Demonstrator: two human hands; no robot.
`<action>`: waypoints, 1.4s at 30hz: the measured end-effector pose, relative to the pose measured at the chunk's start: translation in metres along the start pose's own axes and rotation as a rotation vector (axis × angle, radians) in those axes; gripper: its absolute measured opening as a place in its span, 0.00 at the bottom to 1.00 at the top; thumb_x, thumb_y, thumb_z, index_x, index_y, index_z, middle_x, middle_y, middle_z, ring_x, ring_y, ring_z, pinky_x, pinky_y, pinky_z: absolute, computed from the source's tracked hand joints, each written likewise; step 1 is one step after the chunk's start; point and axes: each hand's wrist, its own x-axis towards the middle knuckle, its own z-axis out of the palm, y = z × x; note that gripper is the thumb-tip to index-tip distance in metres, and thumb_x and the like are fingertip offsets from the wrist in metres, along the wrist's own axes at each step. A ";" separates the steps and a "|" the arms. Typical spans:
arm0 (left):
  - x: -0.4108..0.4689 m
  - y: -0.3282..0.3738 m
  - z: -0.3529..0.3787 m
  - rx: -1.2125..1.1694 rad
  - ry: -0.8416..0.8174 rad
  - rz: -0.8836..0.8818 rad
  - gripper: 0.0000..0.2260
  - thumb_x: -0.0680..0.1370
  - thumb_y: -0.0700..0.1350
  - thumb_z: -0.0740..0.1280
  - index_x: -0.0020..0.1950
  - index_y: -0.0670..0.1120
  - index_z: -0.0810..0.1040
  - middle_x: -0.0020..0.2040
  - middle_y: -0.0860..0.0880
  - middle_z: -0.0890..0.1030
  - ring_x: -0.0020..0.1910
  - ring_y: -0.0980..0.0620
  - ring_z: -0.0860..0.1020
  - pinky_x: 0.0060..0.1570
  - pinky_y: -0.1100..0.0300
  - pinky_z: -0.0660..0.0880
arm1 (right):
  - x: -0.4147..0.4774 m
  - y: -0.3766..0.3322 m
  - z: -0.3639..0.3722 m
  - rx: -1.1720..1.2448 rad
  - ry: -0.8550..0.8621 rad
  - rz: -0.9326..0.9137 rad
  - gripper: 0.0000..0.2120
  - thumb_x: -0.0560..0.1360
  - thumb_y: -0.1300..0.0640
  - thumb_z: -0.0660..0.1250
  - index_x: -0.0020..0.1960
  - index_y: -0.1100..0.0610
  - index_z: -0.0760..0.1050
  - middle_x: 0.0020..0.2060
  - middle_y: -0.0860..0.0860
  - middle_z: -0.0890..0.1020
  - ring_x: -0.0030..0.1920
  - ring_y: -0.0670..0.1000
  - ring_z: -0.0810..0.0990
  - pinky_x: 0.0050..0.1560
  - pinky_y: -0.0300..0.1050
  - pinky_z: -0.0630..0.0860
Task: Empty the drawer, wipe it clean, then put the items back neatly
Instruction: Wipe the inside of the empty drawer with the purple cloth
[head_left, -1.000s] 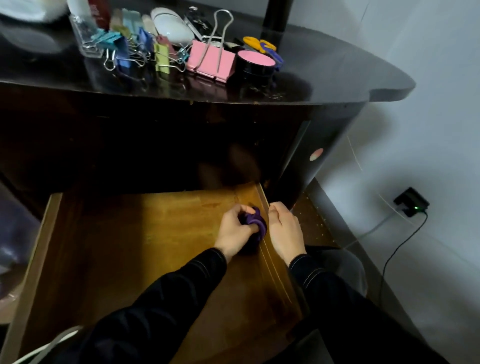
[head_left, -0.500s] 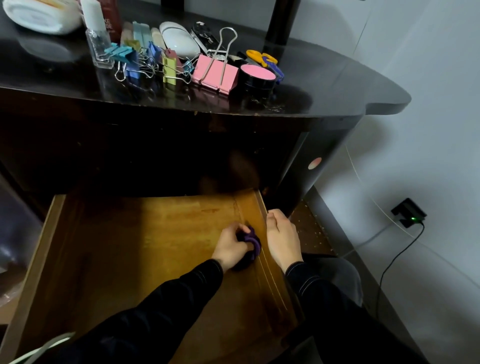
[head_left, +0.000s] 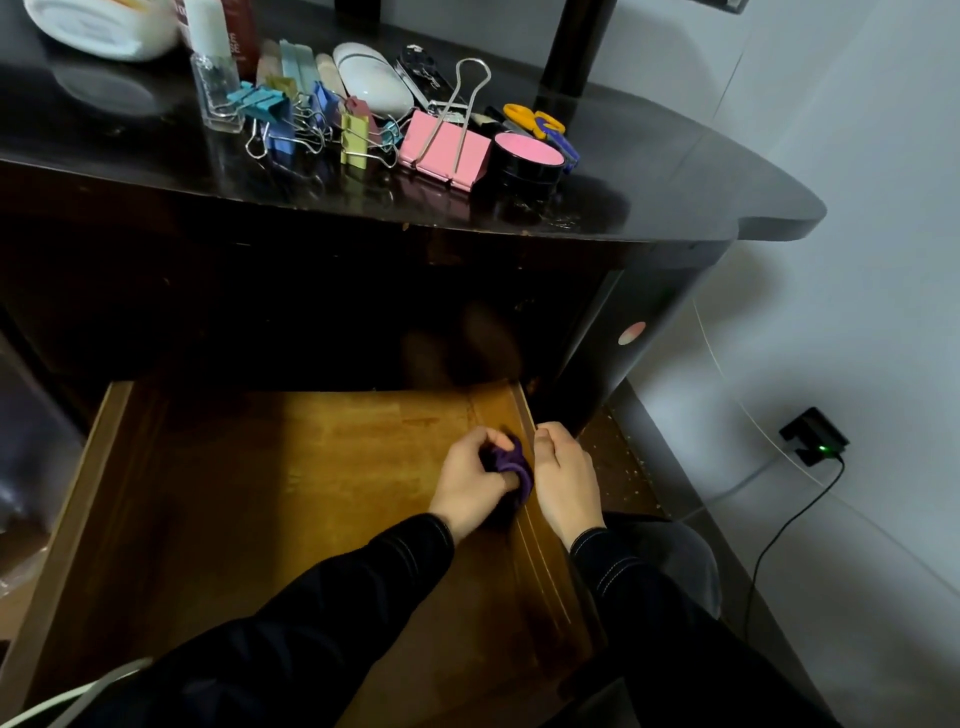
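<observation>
The wooden drawer (head_left: 260, 493) stands pulled out below the dark desk, its bottom bare. My left hand (head_left: 470, 480) grips a bunched purple cloth (head_left: 511, 462) and presses it against the drawer's right inner wall. My right hand (head_left: 563, 475) holds the top edge of that right wall, fingers curled over it. On the desk top lie the drawer's items: a big pink binder clip (head_left: 444, 148), several small coloured clips (head_left: 311, 127), a round black tin with a pink lid (head_left: 527, 161), yellow-and-blue scissors (head_left: 540, 127) and a white mouse (head_left: 371, 80).
A clear small bottle (head_left: 215, 88) and a white container (head_left: 104, 26) stand at the desk's back left. A black post (head_left: 569, 52) rises behind the scissors. On the right, a wall socket with a green light (head_left: 813, 436) and a black cable. A white cord (head_left: 67, 699) crosses the lower left.
The left hand with the cloth slid back along the drawer's right wall, then forward again. The right hand kept its hold on the wall's edge. The camera tilted slightly down.
</observation>
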 end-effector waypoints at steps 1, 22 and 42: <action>-0.003 -0.003 0.002 0.014 -0.013 0.003 0.15 0.71 0.31 0.71 0.53 0.45 0.76 0.50 0.47 0.80 0.49 0.52 0.81 0.50 0.60 0.80 | 0.000 0.000 0.000 0.001 -0.001 -0.004 0.13 0.85 0.48 0.51 0.55 0.50 0.73 0.40 0.47 0.79 0.41 0.47 0.78 0.41 0.46 0.73; -0.026 -0.005 0.014 0.034 -0.035 -0.086 0.14 0.69 0.28 0.69 0.51 0.41 0.74 0.50 0.41 0.80 0.49 0.44 0.81 0.48 0.45 0.80 | -0.001 0.000 0.000 -0.004 0.002 0.004 0.12 0.85 0.48 0.52 0.55 0.49 0.73 0.39 0.47 0.78 0.40 0.47 0.77 0.39 0.44 0.69; -0.028 0.001 0.015 -0.002 -0.031 -0.092 0.14 0.70 0.28 0.68 0.50 0.42 0.75 0.48 0.43 0.80 0.46 0.46 0.81 0.45 0.54 0.80 | -0.001 -0.002 -0.001 0.020 0.007 -0.001 0.12 0.85 0.50 0.52 0.53 0.50 0.73 0.38 0.48 0.79 0.39 0.49 0.78 0.40 0.47 0.74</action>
